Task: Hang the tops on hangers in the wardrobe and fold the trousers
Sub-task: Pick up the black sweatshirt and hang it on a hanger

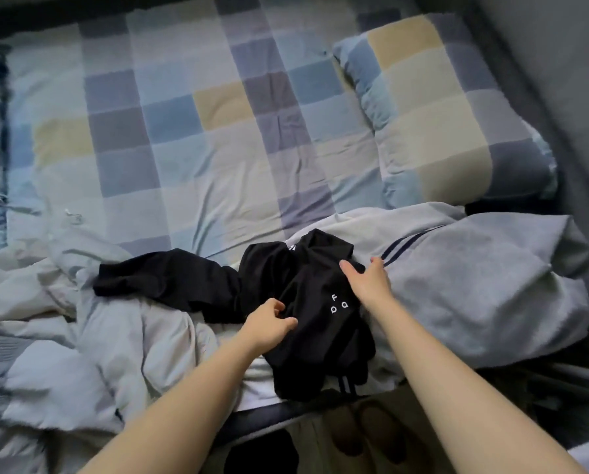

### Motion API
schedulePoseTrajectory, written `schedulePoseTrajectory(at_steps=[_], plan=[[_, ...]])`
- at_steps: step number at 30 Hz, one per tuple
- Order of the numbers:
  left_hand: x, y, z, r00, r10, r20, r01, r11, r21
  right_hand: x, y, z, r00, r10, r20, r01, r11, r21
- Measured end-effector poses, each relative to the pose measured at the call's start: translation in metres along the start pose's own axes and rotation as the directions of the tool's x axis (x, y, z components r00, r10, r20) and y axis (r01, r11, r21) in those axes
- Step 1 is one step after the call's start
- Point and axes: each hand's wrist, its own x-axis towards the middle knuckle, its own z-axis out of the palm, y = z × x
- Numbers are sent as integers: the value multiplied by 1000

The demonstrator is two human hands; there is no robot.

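On rumpled bed (197, 138), left hand (269, 325) fingers pinching black garment (306, 302), right hand (368, 282) fingers spread on it, garment type unclear.

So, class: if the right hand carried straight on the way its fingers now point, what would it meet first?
The right hand points up and away over the black garment. Straight on, its fingers would probably meet first the grey garment with dark stripes bunched just beyond; depth is unclear.

the black garment (306, 302) on the bed's near edge bears small white letters, an "f" above two round ones, reading roughly "f", "p", "a".
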Motion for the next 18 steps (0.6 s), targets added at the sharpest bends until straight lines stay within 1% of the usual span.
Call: schedulePoseTrajectory(at_steps=[2, 3, 4, 5, 6, 7, 8, 9, 10, 11, 12, 13, 14, 15, 16, 17, 18], plan=[[13, -8, 12, 999, -52, 16, 53, 997, -64, 17, -1, 11, 998, -35, 56, 42, 989, -142], [16, -10, 15, 996, -87, 29, 90, 986, -139, 20, -2, 16, 996, -56, 67, 67, 981, -182], [18, -10, 17, 989, -134, 62, 145, 959, -244, 19, -4, 19, 995, -70, 66, 80, 983, -164], [16, -8, 16, 975, -190, 115, 219, 905, -364, 14, -6, 23, 994, -85, 64, 92, 991, -101], [14, -6, 15, 951, -239, 195, 306, 820, -484, 5, -10, 26, 993, -95, 65, 96, 995, -15], [14, -4, 14, 925, -266, 273, 379, 708, -596, -7, -15, 30, 992, -102, 76, 95, 991, 97], [15, -3, 12, 902, -264, 343, 432, 584, -687, -22, -20, 32, 989, -93, 115, 64, 970, 234], [15, -1, 9, 887, -232, 398, 461, 469, -753, -40, -25, 35, 981, -73, 177, -2, 921, 390], [14, 2, 5, 880, -173, 442, 474, 368, -800, -62, -29, 34, 967, -55, 251, -88, 846, 526], [11, 6, 1, 876, -106, 471, 481, 285, -829, -84, -31, 33, 947, -55, 318, -164, 767, 621], [7, 10, -5, 882, -52, 469, 469, 213, -857, -107, -32, 31, 924, -70, 375, -221, 702, 677], [1, 14, -11, 893, -27, 449, 447, 166, -879, -127, -35, 25, 900, -85, 427, -269, 661, 700], [-5, 17, -18, 909, -27, 416, 416, 131, -900, -144, -37, 19, 875, -99, 473, -308, 640, 704], [-13, 19, -26, 923, -41, 383, 385, 143, -912, -160, -40, 11, 862, -104, 497, -329, 630, 704], [-18, 20, -30, 931, -70, 359, 366, 179, -913, -168, -41, 4, 847, -101, 523, -365, 605, 708], [-28, 19, -38, 939, -99, 329, 344, 237, -909, -179, -43, -4, 842, -99, 530, -385, 579, 719], [-38, 19, -43, 947, -118, 299, 320, 272, -907, -187, -45, -13, 844, -99, 527, -396, 549, 736]])
